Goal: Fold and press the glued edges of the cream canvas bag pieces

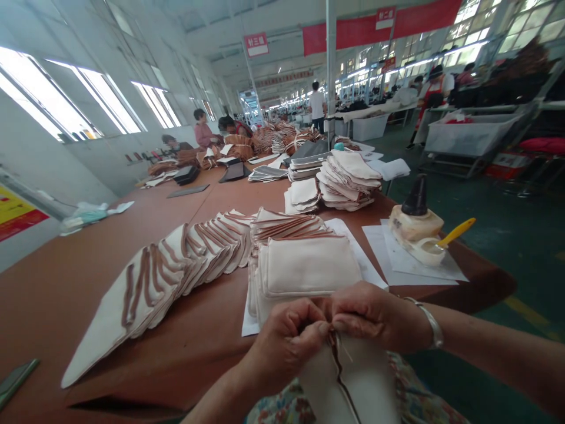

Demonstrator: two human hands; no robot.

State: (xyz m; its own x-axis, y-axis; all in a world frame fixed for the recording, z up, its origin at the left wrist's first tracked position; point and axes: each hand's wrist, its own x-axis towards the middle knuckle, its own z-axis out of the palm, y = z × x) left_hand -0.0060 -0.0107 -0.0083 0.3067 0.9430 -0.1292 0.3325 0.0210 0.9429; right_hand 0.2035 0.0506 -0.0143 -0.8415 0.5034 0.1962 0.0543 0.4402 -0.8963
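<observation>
1 cream fabric piece (366, 377), brown-trimmed

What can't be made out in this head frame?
Pinched part of the held cream piece: head view, hidden by the left hand and right hand.
Its lower end: head view, cut off by the bottom edge.
Green-edged object: head view, cut off by the left edge.

1 silver-coloured bracelet (431, 325) circles the wrist of the right hand (375, 315); the 2 forearms (494, 344) are bare, and floral fabric (282, 406) with red and blue covers the near lap.
</observation>
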